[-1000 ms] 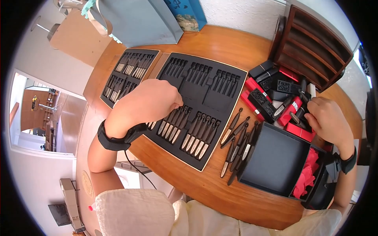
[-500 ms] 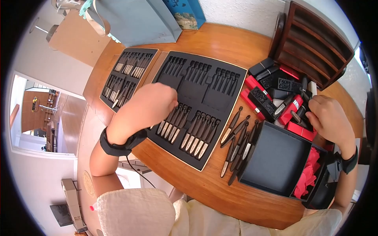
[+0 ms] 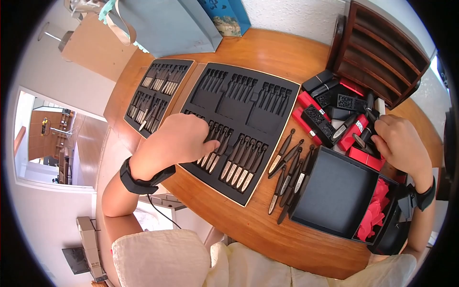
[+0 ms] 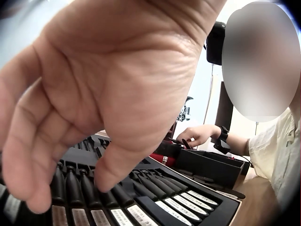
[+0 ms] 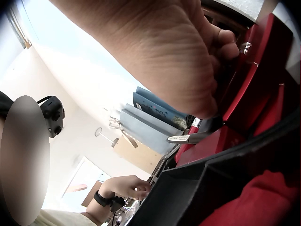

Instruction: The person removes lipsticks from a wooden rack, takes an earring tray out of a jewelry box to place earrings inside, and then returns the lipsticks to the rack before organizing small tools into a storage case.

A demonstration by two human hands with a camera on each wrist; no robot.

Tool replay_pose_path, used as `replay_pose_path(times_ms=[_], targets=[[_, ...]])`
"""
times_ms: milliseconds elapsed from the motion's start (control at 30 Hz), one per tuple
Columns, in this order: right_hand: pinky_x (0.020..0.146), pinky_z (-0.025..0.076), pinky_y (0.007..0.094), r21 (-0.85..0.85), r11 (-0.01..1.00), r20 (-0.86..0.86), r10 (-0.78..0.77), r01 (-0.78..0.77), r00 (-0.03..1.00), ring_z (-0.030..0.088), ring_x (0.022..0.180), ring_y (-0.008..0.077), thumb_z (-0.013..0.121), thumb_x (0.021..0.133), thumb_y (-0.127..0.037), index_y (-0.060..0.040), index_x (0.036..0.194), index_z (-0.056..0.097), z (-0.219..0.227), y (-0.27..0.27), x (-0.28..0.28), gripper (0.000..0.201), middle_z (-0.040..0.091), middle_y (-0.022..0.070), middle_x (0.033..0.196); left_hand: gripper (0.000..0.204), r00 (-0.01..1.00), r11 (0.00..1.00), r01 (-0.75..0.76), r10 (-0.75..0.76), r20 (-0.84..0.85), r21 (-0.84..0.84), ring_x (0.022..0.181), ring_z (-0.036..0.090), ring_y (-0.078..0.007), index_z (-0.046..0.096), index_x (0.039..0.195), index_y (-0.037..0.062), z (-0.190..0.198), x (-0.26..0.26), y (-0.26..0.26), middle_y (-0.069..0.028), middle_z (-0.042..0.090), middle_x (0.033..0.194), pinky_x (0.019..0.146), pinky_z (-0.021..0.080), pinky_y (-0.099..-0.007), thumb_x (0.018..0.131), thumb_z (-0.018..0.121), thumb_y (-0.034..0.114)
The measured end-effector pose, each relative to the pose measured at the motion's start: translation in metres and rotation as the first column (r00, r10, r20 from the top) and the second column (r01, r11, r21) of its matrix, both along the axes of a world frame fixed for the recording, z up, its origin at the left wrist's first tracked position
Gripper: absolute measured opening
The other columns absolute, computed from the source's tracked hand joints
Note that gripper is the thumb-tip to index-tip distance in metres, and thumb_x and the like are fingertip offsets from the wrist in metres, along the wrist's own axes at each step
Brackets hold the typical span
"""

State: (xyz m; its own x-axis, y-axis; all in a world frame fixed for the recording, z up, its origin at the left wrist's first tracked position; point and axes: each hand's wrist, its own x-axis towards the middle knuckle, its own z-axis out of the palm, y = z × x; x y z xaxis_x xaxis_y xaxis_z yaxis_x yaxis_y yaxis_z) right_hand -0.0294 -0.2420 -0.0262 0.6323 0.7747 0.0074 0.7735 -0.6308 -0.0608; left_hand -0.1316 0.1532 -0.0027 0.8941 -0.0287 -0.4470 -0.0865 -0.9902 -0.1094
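My left hand [image 3: 179, 137] is low over the large black tray [image 3: 229, 111], its thumb and fingers bent loosely and spread apart. In the left wrist view, the fingertips [image 4: 37, 202] come right down to a row of slim black pen-like sticks [image 4: 73, 186] with white label ends. More such sticks [image 3: 236, 165] lie in the tray's slots nearby. At the pile of red and black cases, my right hand [image 3: 401, 143] has its fingers curled. A labelled dark stick [image 3: 361, 142] shows beside its thumb; I cannot tell whether the fingers grip it.
Several loose sticks [image 3: 287, 174] lie between the tray and an open black box [image 3: 334, 189] beside red petal-like scraps [image 3: 373, 210]. A smaller filled tray [image 3: 155, 91] stands left. Behind are paper bags [image 3: 167, 26] and a wooden rack [image 3: 382, 52]. Red cases [image 3: 366, 159] crowd the right.
My left hand has come down and nearer me over the tray's front row, its thumb now showing apart from the fingers. The right hand has stayed nearly still at the pile.
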Motion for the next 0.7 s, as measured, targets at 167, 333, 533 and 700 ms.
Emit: replay_pose_path(times_ms=[167, 333, 533, 700], targets=[[0.071, 0.046, 0.0472, 0.008, 1.0, 0.012, 0.019, -0.019, 1.0, 0.058, 0.08, 0.0396, 0.065, 0.08, -0.009, 0.0007, 0.08, 0.055, 0.0, -0.001, 0.0, 0.014, 0.056, 0.0194, 0.079, 0.052, 1.0, 1.0, 0.01, -0.01, 0.003, 0.028, 0.062, 0.064, -0.0381, 0.067, 0.068, -0.0059, -0.002, 0.0, -0.009, -0.021, 0.061, 0.061, 0.062, 0.052, -0.0413, 0.08, 0.07, 0.045], [0.071, 0.047, 0.0461, 0.0, 0.999, 0.047, 0.038, -0.038, 0.998, 0.058, 0.08, 0.0385, 0.065, 0.08, -0.01, 0.0005, 0.08, 0.055, -0.001, -0.002, -0.001, 0.014, 0.057, 0.0185, 0.079, 0.06, 0.999, 0.995, -0.041, 0.044, -0.027, 0.096, 0.062, 0.065, -0.0378, 0.067, 0.068, -0.0082, -0.001, 0.006, -0.02, -0.0216, 0.062, 0.061, 0.063, 0.053, -0.0408, 0.077, 0.069, 0.051], [0.072, 0.048, 0.0445, -0.034, 0.999, 0.016, 0.019, -0.018, 1.0, 0.06, 0.08, 0.0369, 0.066, 0.079, -0.01, 0.0006, 0.079, 0.058, 0.003, -0.004, -0.002, 0.013, 0.06, 0.0174, 0.081, 0.053, 0.995, 0.995, -0.077, 0.081, -0.063, 0.07, 0.06, 0.064, -0.0386, 0.067, 0.069, -0.0079, -0.001, 0.007, -0.018, -0.0213, 0.062, 0.061, 0.064, 0.053, -0.0432, 0.079, 0.064, 0.044], [0.073, 0.049, 0.0439, -0.037, 0.999, 0.042, 0.007, -0.005, 0.999, 0.061, 0.081, 0.0364, 0.067, 0.078, -0.01, 0.0007, 0.079, 0.059, -0.002, -0.01, -0.001, 0.013, 0.061, 0.0171, 0.082, 0.041, 0.996, 0.992, -0.076, 0.07, 0.057, 0.102, 0.067, 0.067, -0.0377, 0.067, 0.065, -0.0043, -0.014, -0.002, -0.017, -0.0204, 0.064, 0.063, 0.069, 0.055, -0.0427, 0.081, 0.057, 0.032]])
